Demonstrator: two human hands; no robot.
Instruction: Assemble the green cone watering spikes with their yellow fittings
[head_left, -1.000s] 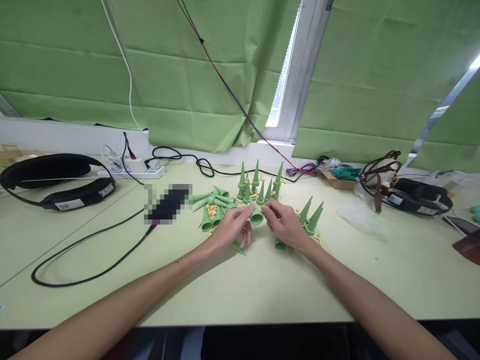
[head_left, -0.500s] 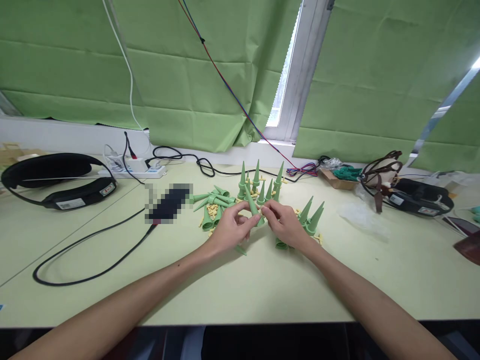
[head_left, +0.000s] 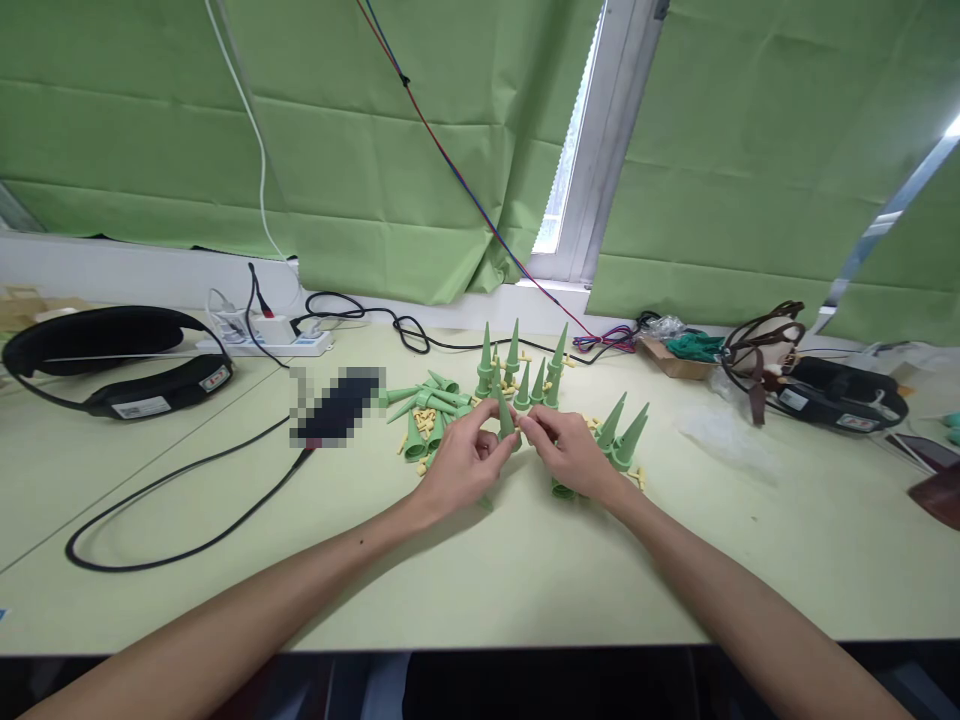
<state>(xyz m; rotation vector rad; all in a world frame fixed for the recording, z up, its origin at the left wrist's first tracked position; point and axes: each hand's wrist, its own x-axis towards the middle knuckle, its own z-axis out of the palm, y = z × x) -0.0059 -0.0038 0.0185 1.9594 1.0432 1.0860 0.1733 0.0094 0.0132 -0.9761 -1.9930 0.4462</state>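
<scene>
My left hand (head_left: 466,458) is closed round a pale green plastic watering spike (head_left: 505,415), its point up and slightly tilted. Against the spike's right side, my right hand (head_left: 566,448) pinches a small yellow valve, mostly hidden by the fingertips. Just behind my hands, several green spikes (head_left: 486,365) stand upright with yellow valves in their sides. Loose spikes (head_left: 412,440) and a heap of yellow valves (head_left: 426,422) lie left of my left hand. More spikes (head_left: 630,438) stand or lean beyond my right wrist.
A black cable (head_left: 75,535) loops across the left of the table (head_left: 525,590), leading to a pixelated dark device (head_left: 341,405). Black headsets (head_left: 150,385) sit at both sides. A power strip (head_left: 300,345) and a cardboard box (head_left: 679,362) are along the back; clear plastic (head_left: 727,440) lies right.
The held spike has turned more upright and sits slightly lower in my left hand. My right fingertips have shifted slightly left at its side, covering the yellow valve more.
</scene>
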